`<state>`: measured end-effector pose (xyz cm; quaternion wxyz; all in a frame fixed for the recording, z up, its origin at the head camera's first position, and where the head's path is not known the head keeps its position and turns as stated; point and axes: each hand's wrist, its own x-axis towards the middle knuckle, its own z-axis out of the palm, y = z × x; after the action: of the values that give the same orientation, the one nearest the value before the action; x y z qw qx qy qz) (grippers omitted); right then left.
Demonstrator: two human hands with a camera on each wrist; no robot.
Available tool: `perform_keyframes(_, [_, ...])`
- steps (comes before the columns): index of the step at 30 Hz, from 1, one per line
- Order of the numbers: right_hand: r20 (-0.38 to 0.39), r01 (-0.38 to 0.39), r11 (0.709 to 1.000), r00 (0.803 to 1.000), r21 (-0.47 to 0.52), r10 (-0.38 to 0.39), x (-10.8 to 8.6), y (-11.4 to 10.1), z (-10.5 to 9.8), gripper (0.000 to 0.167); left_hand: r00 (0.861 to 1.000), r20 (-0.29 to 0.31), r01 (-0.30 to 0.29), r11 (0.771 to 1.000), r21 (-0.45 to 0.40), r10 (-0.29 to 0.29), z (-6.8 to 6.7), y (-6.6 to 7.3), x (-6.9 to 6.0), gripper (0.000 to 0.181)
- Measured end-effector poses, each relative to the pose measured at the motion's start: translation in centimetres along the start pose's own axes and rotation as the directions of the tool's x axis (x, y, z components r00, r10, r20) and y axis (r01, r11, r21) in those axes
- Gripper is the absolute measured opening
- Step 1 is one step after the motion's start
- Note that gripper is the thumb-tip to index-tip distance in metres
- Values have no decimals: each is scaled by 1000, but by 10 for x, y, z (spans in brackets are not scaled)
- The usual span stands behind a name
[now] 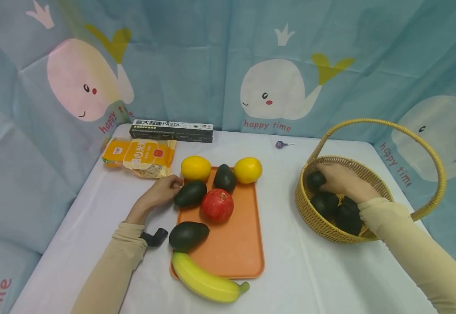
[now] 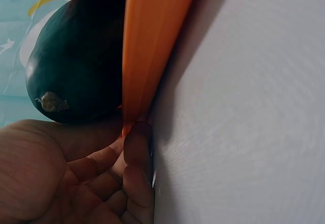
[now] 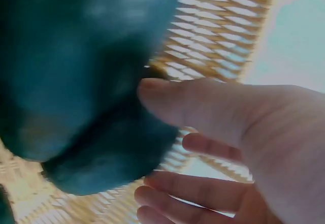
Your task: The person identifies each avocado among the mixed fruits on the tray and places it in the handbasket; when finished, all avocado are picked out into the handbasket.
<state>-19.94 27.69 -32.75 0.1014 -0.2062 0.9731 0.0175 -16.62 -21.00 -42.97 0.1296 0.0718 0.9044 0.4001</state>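
My left hand [image 1: 162, 192] is at the left edge of an orange tray [image 1: 235, 244]. In the left wrist view its thumb and fingers pinch the rim [image 2: 152, 46], beside a dark green avocado [image 2: 81, 61]. On the tray are a pomegranate [image 1: 217, 206] and several avocados, one [image 1: 189, 236] near the front left. Lemons [image 1: 195, 168] sit at its back corners, and a banana [image 1: 208, 279] lies across the front edge. Inside the wicker basket [image 1: 304, 205], my right hand [image 1: 339, 179] grips an avocado [image 1: 315, 181] by thumb and fingertips; the right wrist view is blurred.
Other dark avocados [image 1: 347, 216] lie in the basket, whose tall handle [image 1: 440, 174] arches over its right side. A black pasta box [image 1: 171, 131] and a yellow noodle packet [image 1: 139, 157] are at the back left. A lollipop [image 1: 279, 145] lies behind; a black curved object [image 1: 155, 237] is by the left sleeve.
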Motion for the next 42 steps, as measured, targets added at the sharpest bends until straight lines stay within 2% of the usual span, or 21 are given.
perform_keyframes(3, [-108, 2, 1000, 994, -2, -2, -6, -15, -9, 44, 1000, 1, -1, 1000, 9, 1, 0, 0, 0, 29])
perform_keyframes(5, [-212, 25, 1000, 977, 4, -24, -7, -31, -13, 34, 1000, -1, 0, 1000, 13, 0, 0, 0, 0, 29])
perform_keyframes(9, [-393, 133, 991, 910, -24, -131, -7, -71, -15, 26, 1000, 0, 5, 1000, 12, -5, -1, -1, 1, 29])
perform_keyframes(12, [-455, 244, 968, 856, -64, -246, -7, -108, -12, 26, 1000, 5, 8, 1000, 9, -8, 0, -2, 0, 29])
perform_keyframes(15, [-482, 390, 916, 788, -89, -383, -8, -150, -5, 29, 1000, 3, 5, 1000, 14, -5, -1, -2, 0, 29])
perform_keyframes(19, [-483, 563, 814, 678, -144, -554, -7, -204, 10, 35, 1000, -2, 4, 1000, 15, -4, -2, -3, -1, 30])
perform_keyframes(20, [-478, 591, 791, 655, -158, -585, -6, -216, 14, 35, 1000, -1, 6, 1000, 12, -6, -2, -3, -1, 30])
perform_keyframes(21, [-463, 608, 774, 642, -176, -611, -6, -226, 18, 36, 1000, -2, 7, 1000, 10, -7, -2, -3, 0, 30])
perform_keyframes(23, [-410, 627, 754, 646, -196, -644, -4, -245, 25, 39, 1000, 0, 12, 1000, -1, -12, -2, -2, 0, 31])
perform_keyframes(27, [-257, 643, 736, 690, -213, -677, 0, -269, 35, 50, 1000, 10, 24, 1000, -16, -24, -2, 1, 0, 31])
perform_keyframes(29, [-196, 655, 723, 696, -220, -690, 4, -277, 39, 54, 1000, 11, 29, 999, -23, -29, -1, 1, 0, 31])
perform_keyframes(33, [-140, 677, 696, 685, -242, -715, 11, -286, 47, 53, 1000, 5, 22, 1000, -11, -21, -1, 3, -1, 31])
perform_keyframes(42, [-143, 694, 689, 675, -210, -724, 14, -293, 51, 47, 1000, 13, 29, 999, -13, -29, -2, 4, -1, 31])
